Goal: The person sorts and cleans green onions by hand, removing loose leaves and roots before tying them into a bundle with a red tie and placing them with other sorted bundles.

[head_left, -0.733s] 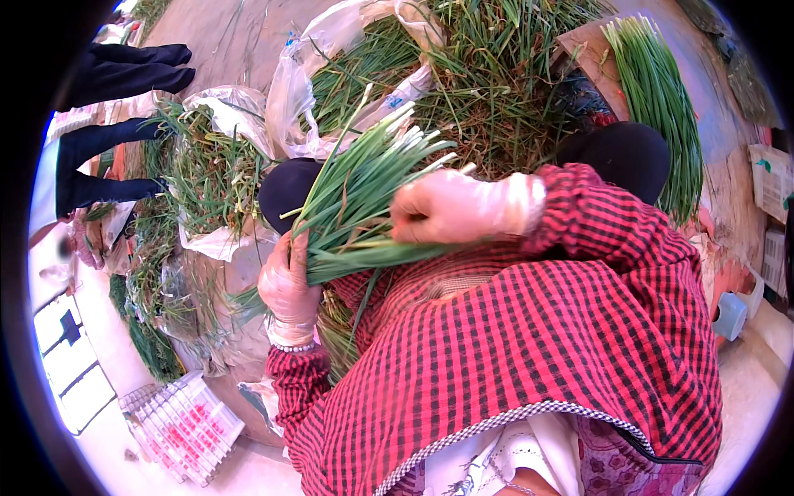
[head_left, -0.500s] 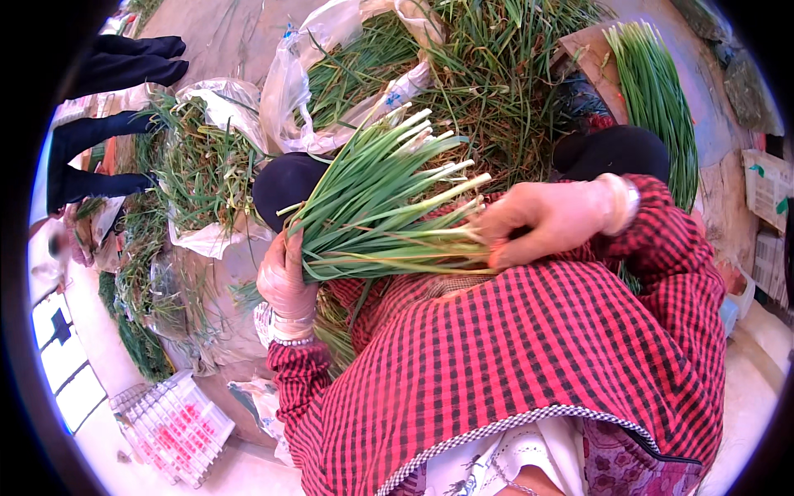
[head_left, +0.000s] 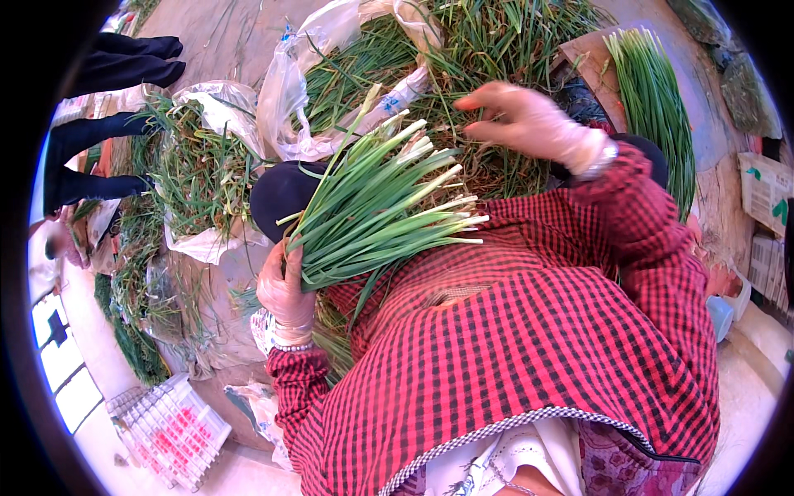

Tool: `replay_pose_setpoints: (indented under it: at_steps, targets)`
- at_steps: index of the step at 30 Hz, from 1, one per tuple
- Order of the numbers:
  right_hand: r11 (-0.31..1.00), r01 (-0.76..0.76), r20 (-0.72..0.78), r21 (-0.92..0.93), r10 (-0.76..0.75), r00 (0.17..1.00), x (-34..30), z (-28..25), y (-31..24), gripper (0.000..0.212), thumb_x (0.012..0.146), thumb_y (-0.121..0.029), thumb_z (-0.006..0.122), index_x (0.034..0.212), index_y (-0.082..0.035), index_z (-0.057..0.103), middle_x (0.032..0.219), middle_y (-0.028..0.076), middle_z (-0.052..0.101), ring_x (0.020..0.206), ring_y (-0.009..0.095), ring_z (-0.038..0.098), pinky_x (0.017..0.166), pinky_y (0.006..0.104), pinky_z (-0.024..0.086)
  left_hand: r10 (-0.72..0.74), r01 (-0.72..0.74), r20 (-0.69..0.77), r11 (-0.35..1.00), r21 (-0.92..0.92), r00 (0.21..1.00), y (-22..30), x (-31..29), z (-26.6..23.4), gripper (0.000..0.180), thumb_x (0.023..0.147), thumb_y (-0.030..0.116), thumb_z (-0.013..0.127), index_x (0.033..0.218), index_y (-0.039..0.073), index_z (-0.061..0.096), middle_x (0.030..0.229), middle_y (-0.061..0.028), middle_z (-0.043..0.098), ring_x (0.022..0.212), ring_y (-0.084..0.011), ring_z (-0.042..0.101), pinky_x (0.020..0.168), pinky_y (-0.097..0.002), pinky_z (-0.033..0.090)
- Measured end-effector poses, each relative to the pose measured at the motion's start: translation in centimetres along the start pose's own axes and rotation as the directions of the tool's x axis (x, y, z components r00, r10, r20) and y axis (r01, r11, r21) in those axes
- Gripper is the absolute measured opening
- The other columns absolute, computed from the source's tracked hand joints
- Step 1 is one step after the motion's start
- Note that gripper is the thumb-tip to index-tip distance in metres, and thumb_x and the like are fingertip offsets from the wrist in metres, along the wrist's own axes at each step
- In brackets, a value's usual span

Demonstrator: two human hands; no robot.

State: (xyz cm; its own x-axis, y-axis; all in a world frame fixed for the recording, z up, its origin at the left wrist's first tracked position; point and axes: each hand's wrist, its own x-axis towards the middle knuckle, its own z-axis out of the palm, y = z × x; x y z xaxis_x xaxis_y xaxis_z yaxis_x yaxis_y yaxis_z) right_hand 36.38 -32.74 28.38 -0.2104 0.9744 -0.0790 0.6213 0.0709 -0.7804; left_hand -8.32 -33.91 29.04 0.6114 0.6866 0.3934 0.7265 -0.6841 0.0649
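My left hand [head_left: 285, 289], in a thin, see-through glove, was closed around a loose bundle of long green stalks with pale whitish ends [head_left: 372, 198]. I had it by the leafy part, thumb on the near face, which I judge was why the pale ends were free to fan up and to the right, bare of my fingers. The bundle lay slantwise in front of my body, beside my dark-trousered knee [head_left: 281, 198]; whether the knee bore any weight, I couldn't tell.

My right hand [head_left: 529, 128], gloved likewise, was raised well apart from the bundle, thumb and fingers parted and half curled, with nothing that I could see between them. It was above a tangled heap of green and brown stalks [head_left: 496, 50], spread just past my knees, probably so that it lay within easy reach. Left of the heap, a crumpled clear plastic bag [head_left: 285, 107] gaped around more greens, its loose rim seeming to keep them gathered.

To my right lay a neat sheaf of straight green stalks [head_left: 657, 107], pale ends all one way, apart from the heap, perhaps to keep it from tangling.
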Motion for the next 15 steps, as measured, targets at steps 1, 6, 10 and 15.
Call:
replay_pose_setpoints:
  at_steps: [1,6,10,15]
  targets:
    - [0.998,0.063,-0.008,0.022,-0.063,0.998,1.3,2.0,-1.4,0.046,0.087,-0.045,0.068,0.116,-0.009,0.068,0.109,0.010,0.065,0.090,0.024,0.067,0.082,0.0369,0.053,0.000,0.000,0.007,1.000,0.006,1.000,-0.1,-0.2,0.0,0.074,0.071,0.006,0.076,0.139,0.026,0.052,0.114,-0.0107,0.066,0.090,-0.0326,0.067,0.071,-0.0400,0.054]
    - [0.978,0.139,-0.007,-0.153,-0.142,0.990,3.5,4.9,-2.7,0.031,0.087,-0.039,0.067,0.100,-0.012,0.070,0.084,0.010,0.068,0.080,0.029,0.067,0.074,0.0391,0.052,-0.026,0.025,-0.002,0.999,-0.021,1.000,-0.1,-0.3,-0.1,0.077,0.072,0.006,0.076,0.141,0.027,0.049,0.115,-0.0111,0.066,0.090,-0.0327,0.067,0.071,-0.0400,0.054]
    - [1.000,0.011,-0.047,0.003,-0.011,0.999,1.9,2.0,-1.5,0.024,0.087,-0.033,0.066,0.094,-0.010,0.069,0.081,0.010,0.069,0.074,0.028,0.067,0.072,0.0366,0.053,-0.021,0.021,-0.001,1.000,-0.018,1.000,-0.7,-1.3,0.6,0.079,0.070,0.007,0.077,0.142,0.027,0.049,0.115,-0.0115,0.065,0.090,-0.0326,0.068,0.071,-0.0399,0.055]
    - [0.952,0.011,-0.300,-0.306,-0.108,0.948,0.8,-0.9,0.1,0.018,0.089,-0.026,0.063,0.095,-0.009,0.069,0.091,0.008,0.067,0.080,0.026,0.069,0.069,0.0371,0.055,-0.028,0.028,-0.015,0.999,-0.033,0.999,-0.6,-0.9,1.0,0.078,0.068,0.006,0.077,0.140,0.026,0.052,0.116,-0.0126,0.065,0.091,-0.0339,0.067,0.072,-0.0406,0.055]
